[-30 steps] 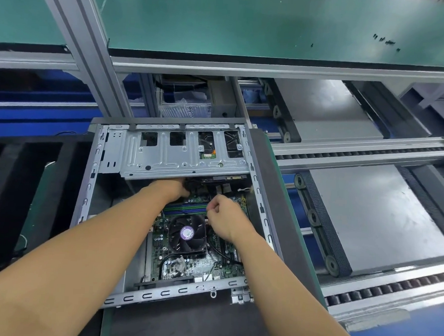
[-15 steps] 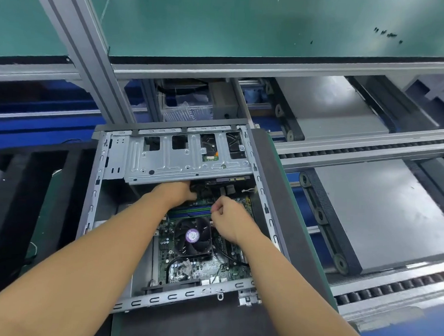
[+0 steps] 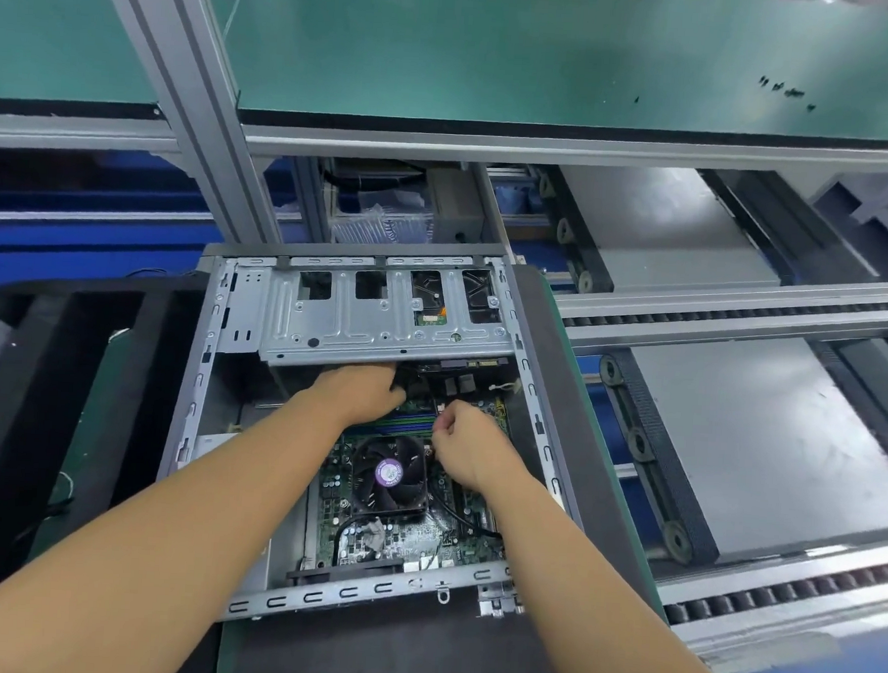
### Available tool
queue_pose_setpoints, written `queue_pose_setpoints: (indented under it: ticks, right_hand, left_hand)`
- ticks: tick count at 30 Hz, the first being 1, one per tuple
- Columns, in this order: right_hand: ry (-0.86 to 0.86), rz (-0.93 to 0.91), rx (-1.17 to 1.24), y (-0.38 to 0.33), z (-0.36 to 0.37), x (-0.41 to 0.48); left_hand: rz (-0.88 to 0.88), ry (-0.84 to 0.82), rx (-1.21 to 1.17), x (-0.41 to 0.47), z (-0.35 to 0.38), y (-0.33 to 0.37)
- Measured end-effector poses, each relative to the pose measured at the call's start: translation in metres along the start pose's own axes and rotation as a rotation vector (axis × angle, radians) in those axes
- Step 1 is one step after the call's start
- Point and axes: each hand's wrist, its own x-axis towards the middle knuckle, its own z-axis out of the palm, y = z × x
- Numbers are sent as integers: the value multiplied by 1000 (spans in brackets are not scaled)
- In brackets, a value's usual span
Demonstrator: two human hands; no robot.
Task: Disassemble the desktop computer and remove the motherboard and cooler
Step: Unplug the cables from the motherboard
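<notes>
The motherboard (image 3: 411, 538) is being kept inside the open case (image 3: 346, 596), with the cooler (image 3: 391, 475) sitting on it just this side of the fingers. The right hand (image 3: 470, 443) is being held with fingers curled tight by the cooler's far corner, though what's being pinched, if anything, can't be told. Fingers of the left hand (image 3: 364, 391) are being tucked in among black cables (image 3: 414, 381), under the drive cage (image 3: 380, 328) just beyond them, so that grip's hidden too.
</notes>
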Motion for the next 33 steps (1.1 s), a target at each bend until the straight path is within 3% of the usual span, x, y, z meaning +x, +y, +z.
queue_pose_setpoints:
  ticks: [3, 9, 20, 33]
  right_hand:
    - [-2, -3, -12, -1, 1, -1]
    - [-18, -5, -17, -1, 0, -1]
    - [-22, 8, -7, -1, 1, -1]
    - [-22, 0, -6, 0, 1, -1]
  left_hand:
    - [5, -63, -58, 7, -2, 1]
    - [-162, -301, -319, 24, -9, 11]
    - [-96, -139, -307, 36, 7, 17]
    - [-112, -125, -263, 33, 8, 25]
